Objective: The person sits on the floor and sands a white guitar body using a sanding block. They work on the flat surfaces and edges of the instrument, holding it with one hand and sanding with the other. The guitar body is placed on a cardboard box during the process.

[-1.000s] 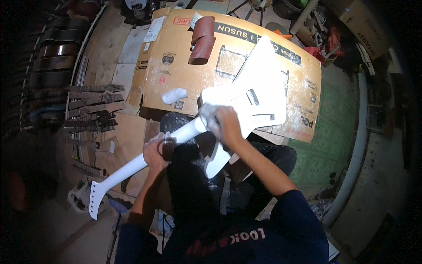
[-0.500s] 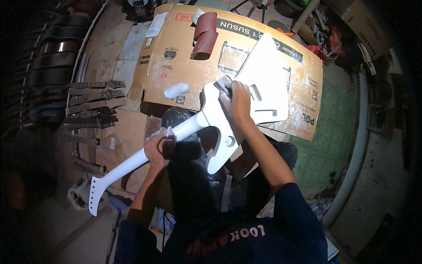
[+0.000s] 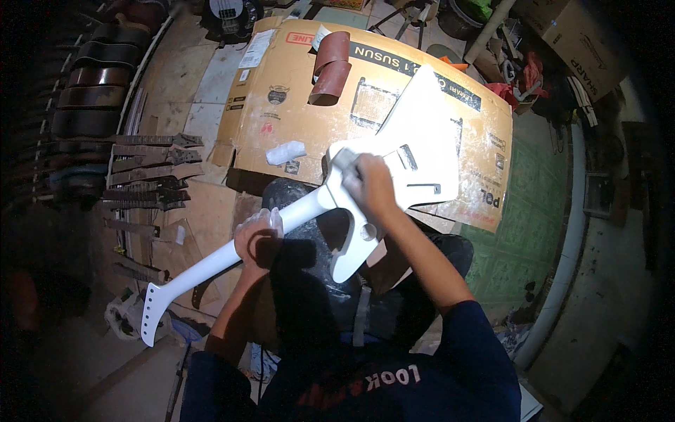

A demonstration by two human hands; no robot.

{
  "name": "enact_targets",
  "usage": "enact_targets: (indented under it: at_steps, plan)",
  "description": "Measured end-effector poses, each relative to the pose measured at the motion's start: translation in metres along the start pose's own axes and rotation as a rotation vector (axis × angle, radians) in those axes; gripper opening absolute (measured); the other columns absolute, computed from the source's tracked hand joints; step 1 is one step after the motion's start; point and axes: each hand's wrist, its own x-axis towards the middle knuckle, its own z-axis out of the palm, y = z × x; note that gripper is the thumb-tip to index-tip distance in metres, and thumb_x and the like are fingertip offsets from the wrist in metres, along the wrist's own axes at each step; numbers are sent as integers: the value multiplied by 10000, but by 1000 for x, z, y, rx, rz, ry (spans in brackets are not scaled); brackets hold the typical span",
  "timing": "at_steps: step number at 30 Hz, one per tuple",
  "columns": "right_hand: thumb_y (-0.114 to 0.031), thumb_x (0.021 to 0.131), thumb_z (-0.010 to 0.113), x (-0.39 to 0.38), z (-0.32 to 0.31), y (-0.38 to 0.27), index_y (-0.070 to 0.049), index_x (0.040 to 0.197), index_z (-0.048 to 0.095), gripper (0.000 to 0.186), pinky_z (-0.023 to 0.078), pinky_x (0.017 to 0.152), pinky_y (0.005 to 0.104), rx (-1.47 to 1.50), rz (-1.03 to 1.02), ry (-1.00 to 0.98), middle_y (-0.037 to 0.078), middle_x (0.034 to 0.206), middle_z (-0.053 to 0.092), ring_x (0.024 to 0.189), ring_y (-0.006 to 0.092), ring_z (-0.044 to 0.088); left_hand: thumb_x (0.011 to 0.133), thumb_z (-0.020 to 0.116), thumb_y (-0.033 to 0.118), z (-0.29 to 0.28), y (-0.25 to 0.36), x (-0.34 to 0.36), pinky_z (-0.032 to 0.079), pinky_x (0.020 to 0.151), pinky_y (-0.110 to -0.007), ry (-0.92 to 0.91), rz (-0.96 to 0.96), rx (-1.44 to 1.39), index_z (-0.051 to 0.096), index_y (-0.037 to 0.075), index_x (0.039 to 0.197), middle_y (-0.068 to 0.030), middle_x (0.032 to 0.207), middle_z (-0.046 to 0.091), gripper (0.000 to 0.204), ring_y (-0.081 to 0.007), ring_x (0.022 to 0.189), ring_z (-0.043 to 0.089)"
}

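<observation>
A white, angular electric guitar (image 3: 429,130) without strings or hardware lies across my lap, its body on the far right and its headstock at the lower left. My left hand (image 3: 257,238) is wrapped round the middle of the neck. On the body's face, close to where the neck joins, my right hand (image 3: 373,184) grips a small grey sanding pad (image 3: 344,159) and presses it on the white surface. The fingers of this hand are smeared by motion. Pickup and control cutouts show in the body just right of the hand.
Under the guitar's body lies a dusty cardboard sheet (image 3: 281,116). It bears a curled brown strip of sandpaper (image 3: 330,77) and a crumpled white piece of paper or cloth (image 3: 285,152). Several guitar necks (image 3: 158,156) lie at the left, and several instrument bodies (image 3: 95,77) line the rack beyond.
My right hand has slid the pad a little nearer to me and leftward on the body, toward the neck joint. My left hand keeps its hold on the neck.
</observation>
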Motion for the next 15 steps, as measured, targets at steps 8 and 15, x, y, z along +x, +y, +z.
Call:
enact_targets:
  at_steps: [8, 15]
  plan:
    - [-184, 786, 741, -21, 20, 3, -32, 929, 618, 242, 483, 800, 530, 8, -139, 111, 186, 936, 640, 912, 408, 604, 1020, 535, 328, -1, 8, 7, 540, 686, -481, -209, -47, 81, 692, 68, 775, -175, 718, 698, 390, -366, 675, 695]
    - [-184, 825, 750, -54, 24, -4, -18, 925, 583, 256, 445, 787, 506, -22, -90, 115, 233, 901, 597, 877, 421, 561, 1044, 493, 346, -11, 17, 20, 552, 740, -491, -414, -148, 189, 693, 57, 857, -179, 812, 721, 398, -370, 772, 713]
